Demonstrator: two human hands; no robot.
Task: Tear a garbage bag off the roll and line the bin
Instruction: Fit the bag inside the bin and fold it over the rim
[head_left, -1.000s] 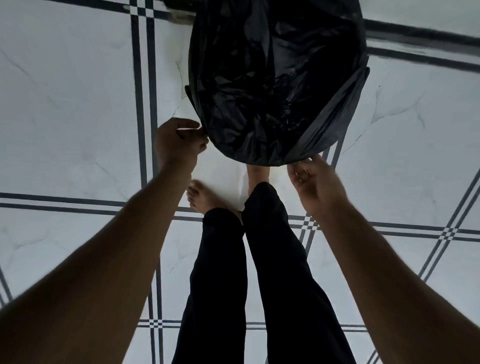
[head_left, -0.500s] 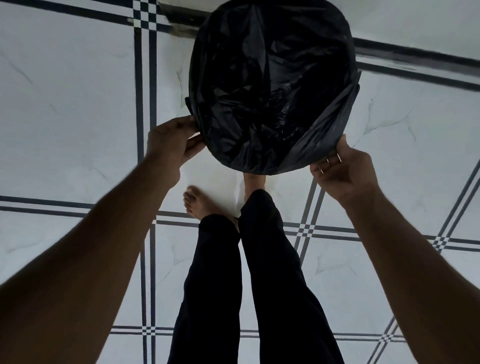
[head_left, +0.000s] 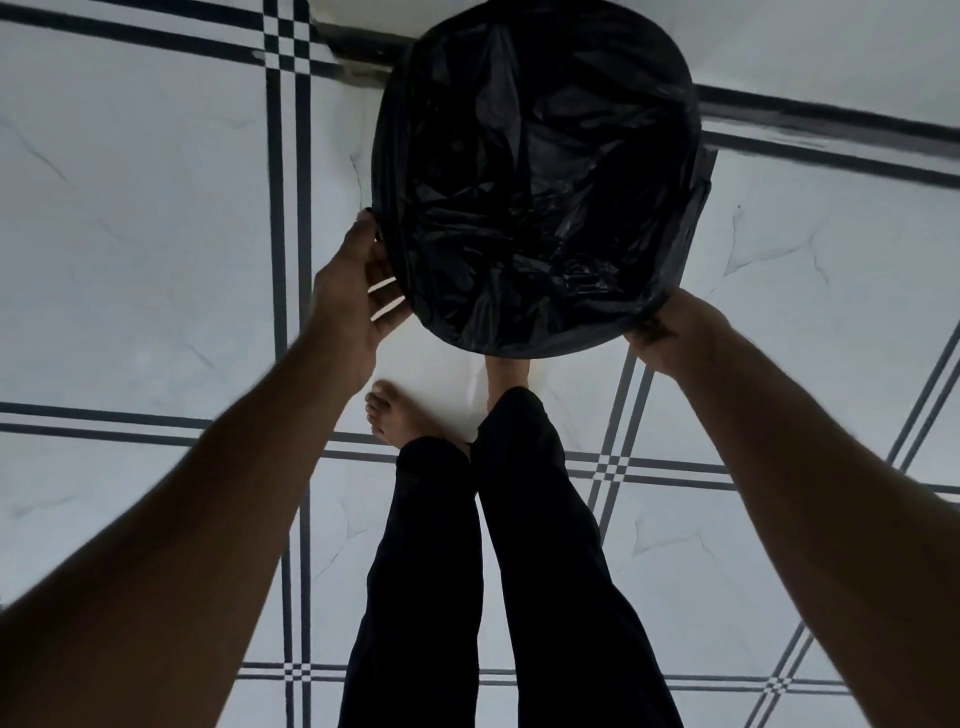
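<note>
— Both hands on it?

— Yes. My left hand (head_left: 358, 291) is curled against the left side of the round bin, which is wrapped all over in a crinkled black plastic garbage bag (head_left: 535, 171); the thumb presses the film near the rim and the fingers (head_left: 387, 306) are tucked under the edge, holding the plastic. My right hand (head_left: 670, 332) grips the bag at the lower right of the rim, fingers closed on a bunched fold of film.

— Where does the bin stand?

— On the white marble-look tiled floor (head_left: 130, 234), close to the far edge where a dark strip runs along the wall, directly ahead of my bare feet (head_left: 395, 415).

— Is the bag down inside?

— Its glossy, creased middle sags into the opening, and the film is stretched over the rim all the way round that I can see. The bin's own wall is hidden by plastic, so I cannot tell its colour.

— And you?

— Standing, black trousers (head_left: 431, 571), arms reaching forward, one to each side of the bin.
</note>
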